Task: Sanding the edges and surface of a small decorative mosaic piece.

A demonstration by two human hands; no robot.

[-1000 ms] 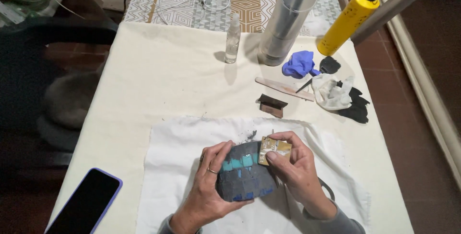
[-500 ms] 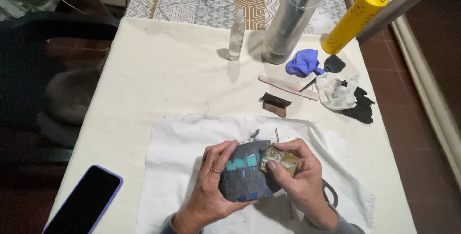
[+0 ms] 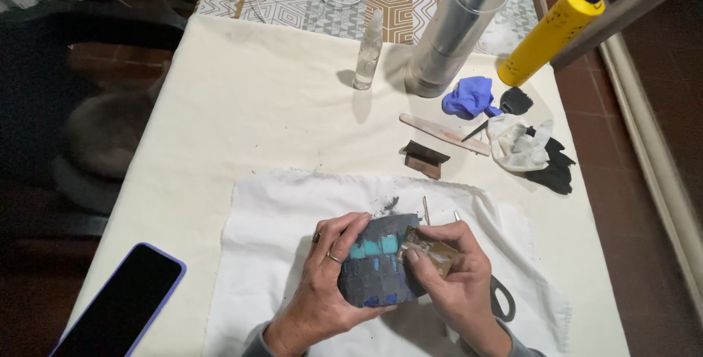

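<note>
My left hand (image 3: pixel 321 284) grips a rounded pot (image 3: pixel 378 268) covered in grey grout, with teal and blue mosaic tiles showing through. My right hand (image 3: pixel 455 289) presses a small brown sponge pad (image 3: pixel 433 251) against the pot's right side. Both hands work over a white cloth (image 3: pixel 278 218) spread on the cream table cover (image 3: pixel 242 101). A ring is on a left finger. Thin metal tool tips (image 3: pixel 426 209) poke out behind the pot.
A dark phone (image 3: pixel 121 302) with a purple case lies at the front left. Farther back stand a clear small bottle (image 3: pixel 367 51), a grey tube (image 3: pixel 450 31) and a yellow can (image 3: pixel 549 35). A blue glove (image 3: pixel 469 97), wooden stick (image 3: pixel 443 134), scraper (image 3: pixel 425 158), rags (image 3: pixel 523 144) and scissor handle (image 3: pixel 501 300) lie right.
The pad in my right hand has shifted slightly along the pot's upper right side, and the pot has turned a little in my left hand. The view has moved a bit.
</note>
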